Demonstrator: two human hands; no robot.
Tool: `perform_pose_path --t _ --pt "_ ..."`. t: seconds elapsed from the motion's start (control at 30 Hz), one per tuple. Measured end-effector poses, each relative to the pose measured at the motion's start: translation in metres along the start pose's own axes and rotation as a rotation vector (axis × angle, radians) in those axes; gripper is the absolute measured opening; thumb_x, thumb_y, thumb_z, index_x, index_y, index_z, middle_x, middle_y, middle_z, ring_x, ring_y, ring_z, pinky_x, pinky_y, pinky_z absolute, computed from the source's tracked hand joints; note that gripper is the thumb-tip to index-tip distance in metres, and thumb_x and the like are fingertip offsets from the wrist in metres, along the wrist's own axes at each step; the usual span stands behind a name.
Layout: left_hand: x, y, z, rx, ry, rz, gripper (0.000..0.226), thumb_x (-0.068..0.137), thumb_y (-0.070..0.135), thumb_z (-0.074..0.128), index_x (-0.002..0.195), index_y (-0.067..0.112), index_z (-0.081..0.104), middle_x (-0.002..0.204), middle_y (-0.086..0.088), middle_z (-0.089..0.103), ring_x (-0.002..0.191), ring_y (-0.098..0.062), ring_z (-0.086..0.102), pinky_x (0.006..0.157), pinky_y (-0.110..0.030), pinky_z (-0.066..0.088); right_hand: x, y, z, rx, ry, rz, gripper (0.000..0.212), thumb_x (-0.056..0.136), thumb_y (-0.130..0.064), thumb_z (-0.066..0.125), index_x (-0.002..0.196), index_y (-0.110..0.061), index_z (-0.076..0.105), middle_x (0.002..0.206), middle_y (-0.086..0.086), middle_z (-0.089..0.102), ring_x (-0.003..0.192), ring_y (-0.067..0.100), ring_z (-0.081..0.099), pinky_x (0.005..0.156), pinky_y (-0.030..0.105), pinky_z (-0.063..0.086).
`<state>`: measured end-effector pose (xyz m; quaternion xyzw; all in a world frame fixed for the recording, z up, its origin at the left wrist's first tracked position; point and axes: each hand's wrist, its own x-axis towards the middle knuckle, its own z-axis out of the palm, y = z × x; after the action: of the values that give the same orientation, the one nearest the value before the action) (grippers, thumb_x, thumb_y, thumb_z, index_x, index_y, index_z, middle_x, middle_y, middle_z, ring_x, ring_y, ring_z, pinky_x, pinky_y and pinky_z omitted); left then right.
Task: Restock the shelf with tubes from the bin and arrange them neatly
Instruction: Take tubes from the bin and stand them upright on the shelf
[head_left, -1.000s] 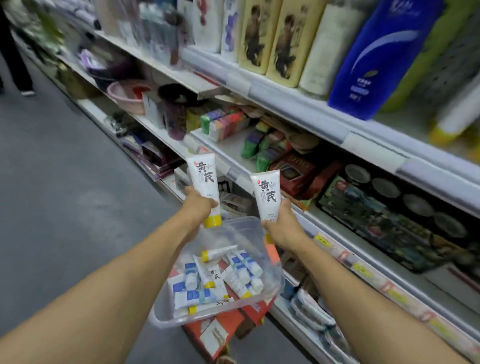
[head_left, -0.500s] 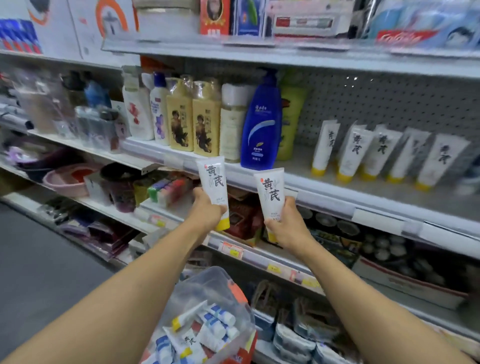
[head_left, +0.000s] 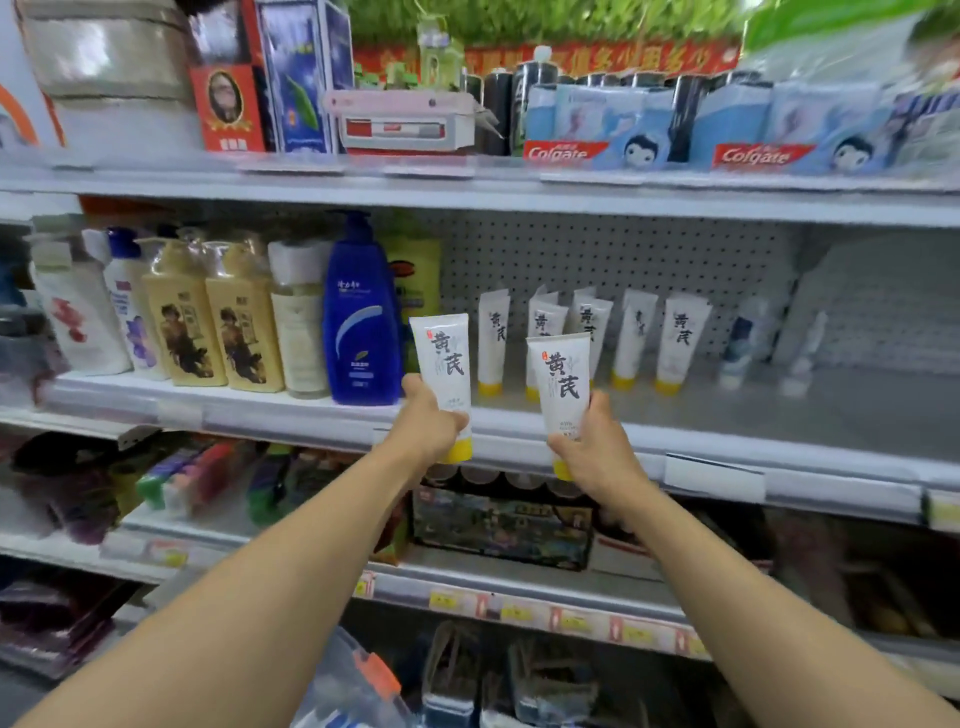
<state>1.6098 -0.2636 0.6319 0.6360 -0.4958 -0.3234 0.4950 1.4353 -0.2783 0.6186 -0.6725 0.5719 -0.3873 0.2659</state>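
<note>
My left hand (head_left: 426, 428) grips a white tube with a yellow cap (head_left: 442, 364), held upright with the cap down, just in front of the middle shelf's edge (head_left: 291, 415). My right hand (head_left: 597, 457) grips a second identical tube (head_left: 561, 384) the same way, a little lower and to the right. Behind them a row of several matching tubes (head_left: 680, 338) stands cap-down at the back of the shelf against the pegboard. Only the top corner of the clear plastic bin (head_left: 348, 686) shows at the bottom, between my forearms.
Left of the tubes stand a blue pump bottle (head_left: 361, 322) and yellow shampoo bottles (head_left: 244, 332). Bare grey shelf floor (head_left: 831, 410) lies in front and right of the tube row. Colgate boxes (head_left: 566, 130) fill the shelf above; packed goods sit on the shelves below.
My view has swung up from the bin to the shelf. Both hands have carried their tubes up and forward, from above the bin to the middle shelf's edge, close to the tube row.
</note>
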Motion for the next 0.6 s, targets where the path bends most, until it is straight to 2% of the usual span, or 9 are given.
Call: perform_pose_path --t 0.1,0.17,0.27,0.33,0.43,0.53,0.6 --pt "0.013 0.019 0.035 0.018 -0.024 0.037 0.036 0.089 0.002 0.052 0.111 0.012 0.025 0.114 -0.002 0.042 0.104 -0.018 0.045 0.084 -0.028 0.039 0.021 0.017 -0.027 0.054 0.066 0.019 0.038 0.089 -0.006 0.056 0.114 -0.011 0.029 0.134 0.011 0.047 0.114 0.027 0.050 0.076 0.028 0.040" --pt "0.023 0.027 0.059 -0.002 -0.042 0.058 0.037 0.088 -0.001 0.052 0.108 0.014 0.024 0.113 -0.002 0.043 0.101 -0.017 0.045 0.081 -0.027 0.040 0.035 0.028 -0.042 0.062 0.094 0.019 0.039 0.089 -0.004 0.055 0.117 -0.007 0.029 0.133 0.011 0.046 0.109 0.024 0.048 0.078 0.028 0.038" --pt "0.039 0.037 0.095 -0.003 -0.065 0.095 0.039 0.086 -0.004 0.052 0.108 0.014 0.024 0.111 -0.003 0.043 0.100 -0.019 0.046 0.075 -0.029 0.043 0.059 0.046 -0.062 0.091 0.109 0.037 0.035 0.089 -0.003 0.055 0.110 -0.009 0.028 0.130 0.010 0.045 0.101 0.018 0.044 0.078 0.027 0.039" --pt "0.050 0.042 0.116 0.002 -0.069 0.105 0.040 0.086 -0.005 0.052 0.109 0.014 0.025 0.108 -0.002 0.043 0.097 -0.018 0.045 0.068 -0.027 0.042 0.075 0.058 -0.072 0.100 0.107 0.046 0.038 0.089 -0.004 0.056 0.116 -0.006 0.029 0.128 0.010 0.045 0.100 0.018 0.044 0.078 0.029 0.040" --pt "0.073 0.045 0.145 0.005 -0.072 0.093 0.049 0.085 -0.004 0.056 0.123 0.010 0.028 0.113 -0.002 0.046 0.105 -0.020 0.048 0.081 -0.032 0.045 0.107 0.080 -0.080 0.083 0.134 0.076 0.052 0.087 -0.008 0.061 0.128 -0.005 0.029 0.130 0.013 0.047 0.111 0.026 0.049 0.087 0.033 0.044" --pt "0.089 0.044 0.169 0.025 -0.048 0.124 0.066 0.081 -0.002 0.060 0.134 0.013 0.025 0.126 -0.008 0.052 0.117 -0.028 0.050 0.098 -0.040 0.046 0.131 0.094 -0.078 0.097 0.143 0.056 0.043 0.089 -0.007 0.056 0.126 -0.009 0.033 0.129 0.013 0.052 0.106 0.026 0.053 0.087 0.036 0.048" --pt "0.097 0.042 0.186 0.085 -0.016 0.119 0.071 0.082 0.001 0.060 0.139 0.011 0.020 0.133 -0.012 0.050 0.121 -0.032 0.048 0.100 -0.042 0.045 0.147 0.104 -0.075 0.129 0.152 0.077 0.041 0.094 -0.013 0.051 0.131 -0.011 0.034 0.128 0.012 0.053 0.104 0.026 0.054 0.089 0.038 0.049"
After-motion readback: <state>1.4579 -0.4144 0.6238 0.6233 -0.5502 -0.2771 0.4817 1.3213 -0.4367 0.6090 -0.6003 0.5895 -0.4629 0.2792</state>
